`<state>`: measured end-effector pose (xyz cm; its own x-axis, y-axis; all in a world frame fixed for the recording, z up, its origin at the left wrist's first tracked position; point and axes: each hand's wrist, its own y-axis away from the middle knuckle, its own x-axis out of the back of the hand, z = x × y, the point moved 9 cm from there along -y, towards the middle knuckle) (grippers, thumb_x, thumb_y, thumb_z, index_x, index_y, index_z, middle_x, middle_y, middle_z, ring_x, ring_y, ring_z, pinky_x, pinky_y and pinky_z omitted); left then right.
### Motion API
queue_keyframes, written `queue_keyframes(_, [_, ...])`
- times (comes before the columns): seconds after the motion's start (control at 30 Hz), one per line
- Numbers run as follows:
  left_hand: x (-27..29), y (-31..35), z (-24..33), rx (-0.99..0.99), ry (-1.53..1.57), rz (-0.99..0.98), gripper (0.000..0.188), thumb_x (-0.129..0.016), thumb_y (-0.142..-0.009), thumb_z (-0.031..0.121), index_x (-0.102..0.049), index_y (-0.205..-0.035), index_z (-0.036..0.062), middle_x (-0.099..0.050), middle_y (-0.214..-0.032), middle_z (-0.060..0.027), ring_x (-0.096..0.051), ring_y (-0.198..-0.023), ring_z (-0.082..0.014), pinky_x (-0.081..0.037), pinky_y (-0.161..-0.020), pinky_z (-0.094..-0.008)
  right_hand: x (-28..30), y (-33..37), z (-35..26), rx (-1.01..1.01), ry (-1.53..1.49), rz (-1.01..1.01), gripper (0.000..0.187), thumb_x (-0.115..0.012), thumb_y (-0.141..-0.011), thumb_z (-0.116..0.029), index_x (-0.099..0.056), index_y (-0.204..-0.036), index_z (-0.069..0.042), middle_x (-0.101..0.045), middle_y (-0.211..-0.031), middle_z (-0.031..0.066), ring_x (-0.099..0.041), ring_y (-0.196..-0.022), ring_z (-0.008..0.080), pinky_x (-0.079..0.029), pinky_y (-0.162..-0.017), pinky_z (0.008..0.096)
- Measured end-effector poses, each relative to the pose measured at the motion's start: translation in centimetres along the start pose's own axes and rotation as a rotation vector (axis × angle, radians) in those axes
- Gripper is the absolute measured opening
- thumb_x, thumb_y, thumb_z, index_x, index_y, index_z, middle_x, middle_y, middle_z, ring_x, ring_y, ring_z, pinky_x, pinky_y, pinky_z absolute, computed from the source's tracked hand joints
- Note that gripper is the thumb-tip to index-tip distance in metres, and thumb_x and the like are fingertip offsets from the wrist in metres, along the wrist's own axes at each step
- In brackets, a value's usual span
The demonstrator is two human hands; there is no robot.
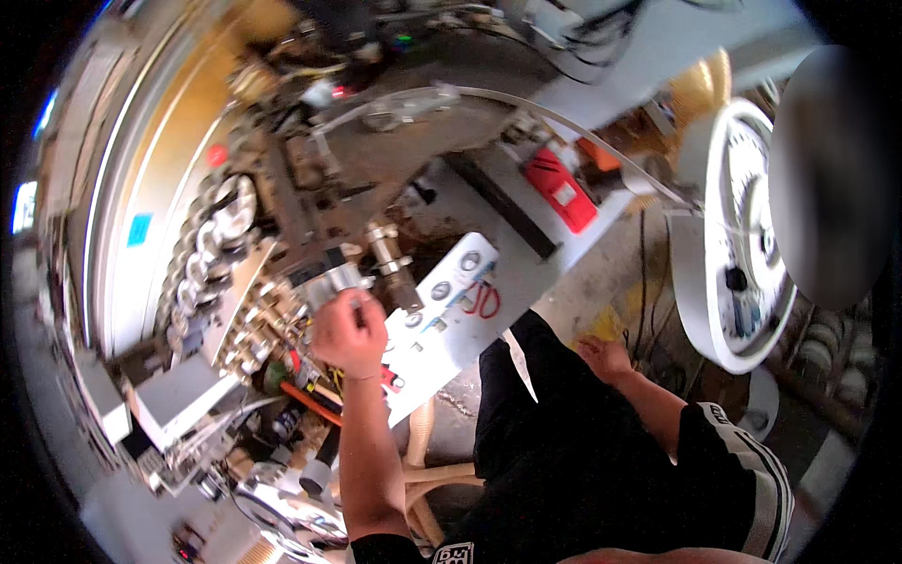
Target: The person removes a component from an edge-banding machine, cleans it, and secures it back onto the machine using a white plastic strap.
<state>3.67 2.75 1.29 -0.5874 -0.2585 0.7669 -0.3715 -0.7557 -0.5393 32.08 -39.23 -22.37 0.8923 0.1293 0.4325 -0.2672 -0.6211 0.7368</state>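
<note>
My left hand (349, 334) is closed, its fingers curled at the near end of a silvery metal machine part (334, 277). What the fingertips hold is hidden. Just right of it stands a brass-coloured and steel fitting (387, 258) on the bench machine. Under that fitting lies a white panel (460, 268) with round dark-ringed openings, and a pair of red-handled scissors (483, 299) rests beside it. My right hand (606, 360) hangs low at my right side, away from the bench, its fingers loosely apart and slightly blurred. Behind it is something yellow (606, 324).
A red case (561, 191) and a dark bar (503, 205) lie on the far right of the white bench. Many metal fittings (268, 324) crowd the left. A large white wheel-shaped disc (738, 235) stands at right. A wooden stool (437, 479) is below the bench.
</note>
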Motion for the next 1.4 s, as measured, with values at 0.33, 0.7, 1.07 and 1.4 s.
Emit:
queue_keyframes(0.33, [-0.5, 3.7, 2.0, 0.118, 0.238, 0.087, 0.009, -0.066, -0.097, 0.004, -0.064, -0.103, -0.0033, -0.065, -0.088, -0.0105, -0.061, -0.072, -0.0174, -0.050, -0.062, -0.0281, -5.4, 14.2, 20.1, -0.666, 0.246, -0.605, 0.116, -0.022, -0.080, -0.100, -0.077, -0.114, -0.003, -0.072, -0.121, 0.0217, -0.066, -0.116, 0.0384, -0.051, -0.099, 0.0478])
queue_keyframes(0.7, [-16.8, 25.8, 36.6, -0.078, 0.712, -0.876, 0.012, -0.073, -0.089, 0.010, -0.068, -0.098, 0.0036, -0.066, -0.079, -0.0062, -0.060, -0.064, -0.0206, -0.047, -0.055, -0.0325, -0.8, 19.8, 39.5, -0.785, 0.021, -0.343, 0.104, -0.038, -0.086, -0.091, -0.073, -0.121, -0.001, -0.069, -0.125, 0.0263, -0.064, -0.118, 0.0426, -0.049, -0.103, 0.0490])
queue_keyframes(1.07, [-14.6, 40.2, 40.9, 0.562, 0.627, -0.932, 0.017, -0.070, -0.097, 0.014, -0.068, -0.110, 0.0033, -0.070, -0.082, -0.0129, -0.068, -0.067, -0.0242, -0.052, -0.061, -0.0347, 1.9, 17.8, 51.8, -0.359, -0.359, -0.182, 0.076, -0.072, -0.094, -0.051, -0.053, -0.148, 0.000, -0.054, -0.150, 0.0162, -0.051, -0.136, 0.0292, -0.041, -0.111, 0.0395])
queue_keyframes(1.4, [-6.0, 58.2, 24.0, 0.810, 0.422, -0.983, 0.014, -0.064, -0.097, 0.022, -0.066, -0.104, 0.0113, -0.071, -0.093, -0.0111, -0.070, -0.086, -0.0352, -0.054, -0.073, -0.0451, -4.0, 20.6, 50.7, -0.665, 0.024, -0.387, 0.098, -0.051, -0.090, -0.081, -0.022, -0.165, -0.025, -0.055, -0.146, 0.0224, -0.057, -0.128, 0.0397, -0.052, -0.080, 0.0541])
